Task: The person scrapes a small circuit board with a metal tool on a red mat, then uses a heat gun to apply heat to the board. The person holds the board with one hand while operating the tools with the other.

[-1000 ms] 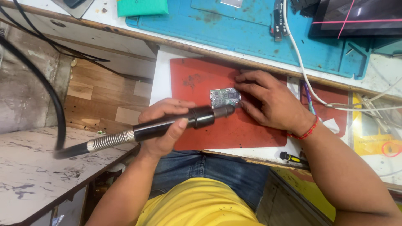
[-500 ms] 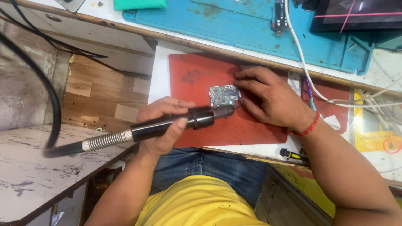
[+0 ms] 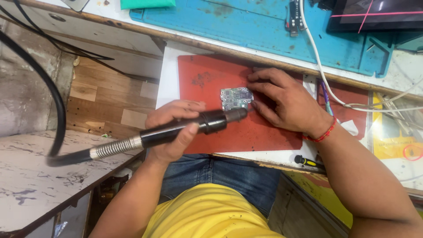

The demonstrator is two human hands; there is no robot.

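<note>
My left hand [image 3: 174,132] is wrapped around the black handle of a hot-air wand [image 3: 194,127]. The wand's dark nozzle [image 3: 238,114] points right, just below a small green circuit board [image 3: 235,98]. The board lies flat on a red work mat [image 3: 202,79]. My right hand [image 3: 286,103] rests on the mat with its fingertips against the board's right edge. A red thread bracelet is around that wrist. The wand's metal spring collar and thick black hose [image 3: 55,101] trail off to the left.
A blue work mat [image 3: 264,26] lies beyond the red one, crossed by a white cable [image 3: 321,75]. A dark screen [image 3: 379,13] sits top right. A yellow-and-black screwdriver [image 3: 308,161] lies at the bench's near edge. A marbled side table [image 3: 31,185] is at the left.
The board looked silvery a second ago and now shows as a bare green board. Both hands and the wand have stayed almost in place.
</note>
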